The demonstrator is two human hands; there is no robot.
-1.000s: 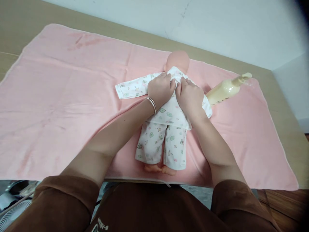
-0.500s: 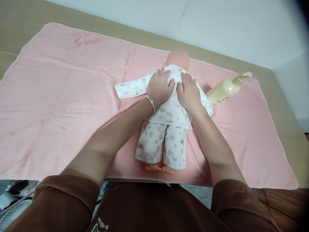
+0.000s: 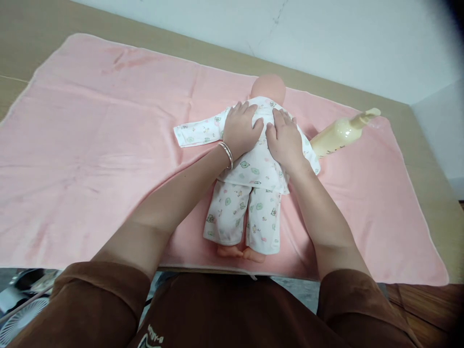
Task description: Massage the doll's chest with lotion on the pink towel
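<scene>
A baby doll [image 3: 268, 87] lies on a pink towel [image 3: 108, 145], head away from me, dressed in a white printed top [image 3: 253, 166] and matching trousers [image 3: 241, 217]. My left hand [image 3: 239, 129], with a bangle on its wrist, rests flat on the doll's upper back, fingers stretched out. My right hand [image 3: 284, 137] lies flat beside it on the right shoulder area, fingers also out. Both thumbs nearly meet at the middle. The top's left sleeve [image 3: 197, 133] stretches out empty-looking to the left. The doll's bare feet [image 3: 241, 253] stick out near the towel's front edge.
A cream pump bottle [image 3: 340, 135] lies on its side on the towel just right of the doll. The towel covers a wooden table [image 3: 431, 193] against a white wall. A small fan [image 3: 18, 324] shows below the table's front edge at lower left.
Both hands went from fingers curled into the top's collar area to lying flat and open on the doll's back. The doll and bottle stay put.
</scene>
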